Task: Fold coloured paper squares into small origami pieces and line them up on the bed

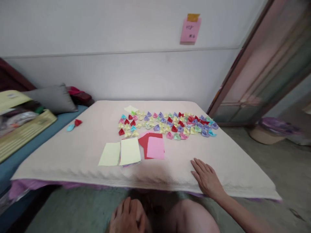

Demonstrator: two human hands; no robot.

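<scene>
My right hand (206, 178) lies flat on the cloth-covered table (80, 152) near its front edge, fingers stretched out and nothing in them. My left hand (127, 216) rests on my knee below the table edge, its fingers loosely spread and holding nothing visible. Ahead of the hands lie a pale yellow sheet (109, 154), a stack of pale yellow paper (130, 151), a pink sheet (155, 147) and red paper (143, 142) partly under it. Behind them spread many small folded paper pieces (174, 128) in red, yellow, purple, blue, green and pink.
A red folded piece (78, 122) and a light blue piece (70, 127) lie apart at the left. Beyond the table's left side are a grey cushion (52, 98) and a tray of items (26, 124). A pink note (190, 29) is taped to the wall; a bin (267, 132) stands right.
</scene>
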